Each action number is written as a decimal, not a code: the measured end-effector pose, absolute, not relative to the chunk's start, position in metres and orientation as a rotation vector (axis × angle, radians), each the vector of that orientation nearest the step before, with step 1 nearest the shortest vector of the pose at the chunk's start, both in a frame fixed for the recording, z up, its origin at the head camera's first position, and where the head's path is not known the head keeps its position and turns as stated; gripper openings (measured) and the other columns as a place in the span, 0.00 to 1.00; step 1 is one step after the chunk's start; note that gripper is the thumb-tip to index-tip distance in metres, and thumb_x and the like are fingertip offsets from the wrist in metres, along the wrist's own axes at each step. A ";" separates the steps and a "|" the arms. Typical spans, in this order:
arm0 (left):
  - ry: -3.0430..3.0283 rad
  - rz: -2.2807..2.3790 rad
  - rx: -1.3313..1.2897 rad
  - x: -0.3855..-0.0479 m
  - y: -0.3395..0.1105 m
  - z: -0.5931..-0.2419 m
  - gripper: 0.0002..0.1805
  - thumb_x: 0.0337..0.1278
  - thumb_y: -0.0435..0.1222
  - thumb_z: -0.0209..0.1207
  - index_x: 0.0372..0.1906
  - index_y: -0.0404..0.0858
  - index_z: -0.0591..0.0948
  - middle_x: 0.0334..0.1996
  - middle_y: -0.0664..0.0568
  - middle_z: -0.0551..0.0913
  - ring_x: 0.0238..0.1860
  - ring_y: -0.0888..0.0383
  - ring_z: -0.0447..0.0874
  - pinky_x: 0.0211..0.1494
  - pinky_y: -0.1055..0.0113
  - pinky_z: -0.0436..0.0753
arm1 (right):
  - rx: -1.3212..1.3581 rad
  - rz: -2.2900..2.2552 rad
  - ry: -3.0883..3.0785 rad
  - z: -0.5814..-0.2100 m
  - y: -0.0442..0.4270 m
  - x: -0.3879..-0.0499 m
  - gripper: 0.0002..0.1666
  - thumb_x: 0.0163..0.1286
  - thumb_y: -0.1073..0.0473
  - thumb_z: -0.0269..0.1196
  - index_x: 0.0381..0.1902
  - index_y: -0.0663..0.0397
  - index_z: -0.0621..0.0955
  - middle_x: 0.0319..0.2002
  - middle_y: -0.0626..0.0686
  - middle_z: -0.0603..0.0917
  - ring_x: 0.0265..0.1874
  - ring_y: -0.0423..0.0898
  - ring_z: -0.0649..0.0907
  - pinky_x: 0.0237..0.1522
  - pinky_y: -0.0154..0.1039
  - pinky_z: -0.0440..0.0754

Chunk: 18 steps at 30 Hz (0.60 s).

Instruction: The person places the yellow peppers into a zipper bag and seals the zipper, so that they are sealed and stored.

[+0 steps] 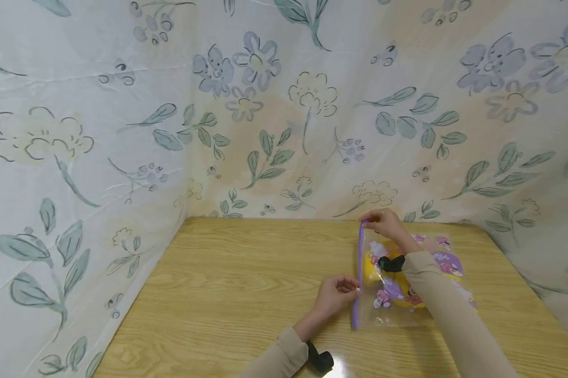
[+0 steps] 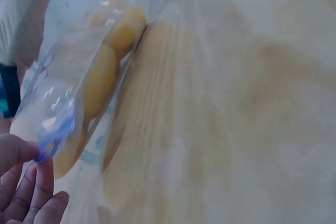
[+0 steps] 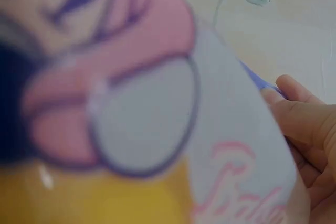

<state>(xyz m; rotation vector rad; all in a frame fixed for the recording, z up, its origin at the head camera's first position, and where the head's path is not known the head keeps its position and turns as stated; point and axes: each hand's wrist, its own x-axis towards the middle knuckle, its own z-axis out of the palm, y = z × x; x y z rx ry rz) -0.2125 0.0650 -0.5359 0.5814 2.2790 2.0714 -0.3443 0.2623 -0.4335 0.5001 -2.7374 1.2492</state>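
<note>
A clear zip bag (image 1: pixel 383 317) printed with cartoon figures and purple patches stands on the right half of the table, its purple zip strip (image 1: pixel 360 247) facing left. My left hand (image 1: pixel 333 295) pinches the lower part of that strip between thumb and forefinger, the other fingers loosely curled. At the far end of the strip, my right hand (image 1: pixel 386 223) pinches the bag's corner; the right wrist view shows its thumb and fingers on the purple edge. Several rounded yellow things (image 2: pixel 101 82) lie inside the bag, their kind unclear through the blurred plastic.
The wood-grain table (image 1: pixel 227 273) extends left of the bag. A flower-printed cloth (image 1: pixel 265 105) hangs behind it and at both sides. Black wrist devices (image 1: pixel 319 360) sit on both wrists, and the right forearm (image 1: pixel 446 310) crosses over the bag.
</note>
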 end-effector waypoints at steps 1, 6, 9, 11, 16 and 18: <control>2.277 2.064 0.590 -0.211 0.065 -0.536 0.07 0.46 0.25 0.64 0.34 0.29 0.83 0.29 0.41 0.84 0.27 0.70 0.77 0.33 0.77 0.80 | 0.490 1.257 -2.736 -0.433 0.263 -0.345 0.10 0.62 0.65 0.63 0.41 0.62 0.83 0.37 0.61 0.84 0.29 0.46 0.77 0.26 0.32 0.77; 2.284 2.048 0.639 -0.203 0.063 -0.535 0.07 0.46 0.24 0.63 0.35 0.28 0.82 0.30 0.39 0.84 0.28 0.68 0.78 0.33 0.76 0.80 | 0.510 1.263 -2.746 -0.433 0.266 -0.349 0.11 0.62 0.65 0.62 0.42 0.64 0.82 0.38 0.62 0.83 0.32 0.48 0.78 0.29 0.32 0.77; 2.277 2.048 0.648 -0.201 0.062 -0.535 0.08 0.45 0.23 0.63 0.34 0.27 0.82 0.30 0.38 0.84 0.28 0.68 0.78 0.33 0.76 0.80 | 0.543 1.252 -2.750 -0.434 0.264 -0.351 0.12 0.62 0.65 0.62 0.43 0.65 0.82 0.38 0.62 0.83 0.33 0.48 0.79 0.31 0.32 0.77; 2.265 2.043 0.632 -0.201 0.061 -0.535 0.07 0.45 0.22 0.62 0.34 0.28 0.82 0.30 0.39 0.84 0.27 0.69 0.77 0.33 0.77 0.80 | 0.543 1.252 -2.749 -0.435 0.263 -0.353 0.11 0.62 0.66 0.62 0.43 0.65 0.82 0.38 0.62 0.83 0.33 0.48 0.79 0.31 0.31 0.77; 2.242 2.035 0.612 -0.196 0.057 -0.536 0.07 0.44 0.22 0.62 0.32 0.27 0.82 0.29 0.40 0.84 0.26 0.71 0.76 0.33 0.77 0.79 | 0.529 1.226 -2.756 -0.437 0.260 -0.353 0.11 0.62 0.67 0.62 0.42 0.66 0.82 0.37 0.62 0.83 0.33 0.49 0.79 0.30 0.33 0.77; 2.244 2.028 0.609 -0.195 0.056 -0.538 0.07 0.43 0.22 0.62 0.32 0.26 0.82 0.28 0.39 0.84 0.26 0.71 0.76 0.33 0.78 0.79 | 0.529 1.219 -2.758 -0.437 0.258 -0.352 0.11 0.62 0.67 0.62 0.42 0.65 0.82 0.37 0.62 0.83 0.32 0.49 0.79 0.29 0.33 0.77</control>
